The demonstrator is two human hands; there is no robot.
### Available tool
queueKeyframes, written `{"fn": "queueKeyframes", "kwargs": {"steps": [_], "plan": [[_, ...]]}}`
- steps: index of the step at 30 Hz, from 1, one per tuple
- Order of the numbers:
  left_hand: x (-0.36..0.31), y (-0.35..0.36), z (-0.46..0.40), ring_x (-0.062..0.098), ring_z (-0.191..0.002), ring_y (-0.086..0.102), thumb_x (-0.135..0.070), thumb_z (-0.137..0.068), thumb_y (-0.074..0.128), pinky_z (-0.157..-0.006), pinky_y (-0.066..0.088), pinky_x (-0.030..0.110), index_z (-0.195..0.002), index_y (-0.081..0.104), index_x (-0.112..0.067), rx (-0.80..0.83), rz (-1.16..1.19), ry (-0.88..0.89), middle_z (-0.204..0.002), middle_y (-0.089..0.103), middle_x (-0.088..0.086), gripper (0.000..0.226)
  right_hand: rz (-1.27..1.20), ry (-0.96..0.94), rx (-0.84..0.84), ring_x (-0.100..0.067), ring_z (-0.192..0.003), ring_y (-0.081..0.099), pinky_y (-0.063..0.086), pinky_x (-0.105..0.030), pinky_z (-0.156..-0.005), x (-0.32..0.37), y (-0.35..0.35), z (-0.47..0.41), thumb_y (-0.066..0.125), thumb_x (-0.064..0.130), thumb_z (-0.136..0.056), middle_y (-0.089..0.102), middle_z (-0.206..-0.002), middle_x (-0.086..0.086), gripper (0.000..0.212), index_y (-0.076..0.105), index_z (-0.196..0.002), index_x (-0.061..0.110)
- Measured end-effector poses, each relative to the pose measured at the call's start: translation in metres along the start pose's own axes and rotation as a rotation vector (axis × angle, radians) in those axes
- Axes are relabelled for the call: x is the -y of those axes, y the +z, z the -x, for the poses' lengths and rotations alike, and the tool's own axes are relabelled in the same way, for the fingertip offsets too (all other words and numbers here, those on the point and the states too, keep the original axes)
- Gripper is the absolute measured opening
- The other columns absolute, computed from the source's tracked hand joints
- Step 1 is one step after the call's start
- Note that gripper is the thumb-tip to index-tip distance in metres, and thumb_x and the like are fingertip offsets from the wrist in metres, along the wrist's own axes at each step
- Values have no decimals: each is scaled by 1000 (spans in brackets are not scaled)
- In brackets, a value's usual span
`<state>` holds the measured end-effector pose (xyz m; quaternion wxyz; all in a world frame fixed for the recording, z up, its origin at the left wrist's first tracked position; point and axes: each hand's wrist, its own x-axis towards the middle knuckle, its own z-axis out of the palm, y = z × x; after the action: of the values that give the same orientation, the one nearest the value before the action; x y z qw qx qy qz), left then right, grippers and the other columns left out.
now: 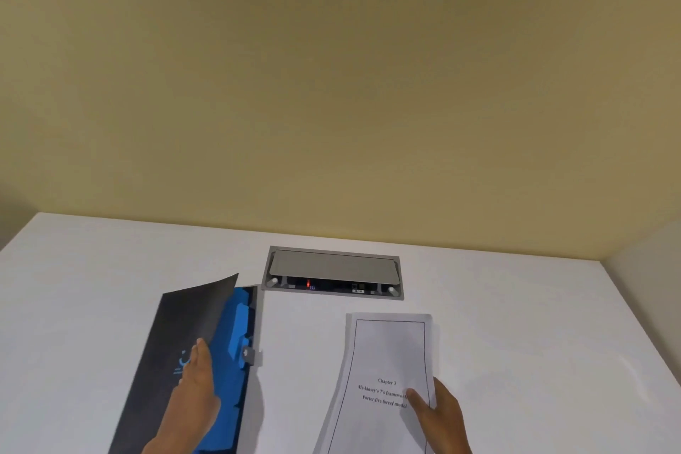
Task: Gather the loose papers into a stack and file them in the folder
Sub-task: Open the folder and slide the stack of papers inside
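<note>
- While held only at the near right edge, stack of papers (387, 372) bowed, far end over the worktop (516, 324), well apart from the folder (191, 354) on the left
- Likely to fan or slip a sheet on the way across, judged from so narrow a pinch
- Could snag on the blue dividers (239, 328) or the metal clasp (249, 354) if slid in at a slant
- Dark cover (199, 310) lifted and curling; may flop shut if released early
- Right hand (438, 413): grip clamped on the papers, thumb on top, fingers beneath
- Left hand (197, 380): flat, fingers together, pressed to the cover, gripping nothing
- Recessed socket box (331, 273) beyond, clear of both
</note>
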<state>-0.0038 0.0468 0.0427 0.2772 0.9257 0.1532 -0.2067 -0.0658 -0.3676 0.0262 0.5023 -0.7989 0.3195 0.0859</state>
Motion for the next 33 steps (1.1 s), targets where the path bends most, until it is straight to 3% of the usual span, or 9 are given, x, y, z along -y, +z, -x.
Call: {"fn": "queueKeyframes", "kwargs": {"steps": [2, 5, 9, 11, 15, 18, 23, 28, 33], "plan": [[-16, 4, 12, 33, -117, 68, 11, -93, 49, -83, 54, 30, -166, -5, -16, 9, 51, -9, -171, 23, 16, 95, -43, -5, -17, 5, -90, 66, 48, -14, -70, 6, -9, -2, 77, 18, -93, 73, -97, 19, 23, 69, -108, 34], [-41, 12, 26, 34, -119, 68, 13, -93, 47, -80, 56, 33, -166, -5, -24, 17, 105, 4, -168, 30, 19, 97, -142, -2, -68, -1, -86, 73, 51, -18, -67, 14, -25, -7, 81, 14, -90, 78, -88, 20, 24, 74, -105, 31], [-70, 26, 40, 19, -68, 66, 6, -96, 44, -67, 58, 35, -167, -1, -26, -8, 149, 25, -127, 67, 8, 89, -239, -37, -85, 4, -74, 77, 53, -11, -58, 35, -56, -6, 82, 16, -89, 81, -85, 23, 18, 77, -98, 31], [-85, 32, 47, 22, -79, 67, 3, -99, 42, -78, 60, 37, -167, 2, -28, 4, 206, 28, -122, 68, 10, 84, -275, -66, -86, -2, -77, 79, 57, -18, -62, 49, -74, -4, 82, 17, -90, 83, -90, 16, 17, 79, -100, 30], [-110, 44, 62, 21, -135, 54, 1, -105, 39, -116, 42, 33, -165, 14, -28, 28, 347, 79, -164, 40, 0, 72, -333, -134, -111, -4, -78, 80, 57, -14, -59, 82, -111, 2, 82, 18, -89, 84, -94, 11, 18, 79, -104, 28], [-120, 52, 71, 18, -142, 48, 0, -106, 40, -120, 36, 31, -164, 19, -29, 47, 393, 103, -166, 37, -3, 69, -377, -211, -125, 2, -78, 78, 56, -11, -57, 110, -125, 12, 81, 23, -91, 83, -94, 19, 19, 78, -105, 35], [-134, 60, 81, 12, -137, 50, 0, -106, 41, -118, 39, 33, -164, 22, -28, 58, 425, 109, -165, 39, -4, 67, -306, -348, -141, 0, -82, 77, 57, -22, -66, 142, -108, 25, 80, 25, -92, 80, -96, 23, 20, 75, -102, 42], [-139, 64, 87, 23, -155, 35, 3, -105, 40, -127, 27, 37, -165, 22, -25, 55, 444, 89, -170, 31, -2, 69, -130, -492, -60, 8, -80, 73, 51, -3, -59, 150, -65, 40, 73, 20, -98, 77, -94, 24, 16, 69, -108, 31], [-140, 66, 89, 23, -153, 38, 1, -105, 40, -125, 29, 37, -164, 23, -26, 36, 449, 84, -168, 34, -3, 67, 75, -520, 47, 10, -86, 70, 51, -2, -58, 143, -29, 56, 61, 27, -104, 72, -96, 18, 11, 57, -111, 34]]}}
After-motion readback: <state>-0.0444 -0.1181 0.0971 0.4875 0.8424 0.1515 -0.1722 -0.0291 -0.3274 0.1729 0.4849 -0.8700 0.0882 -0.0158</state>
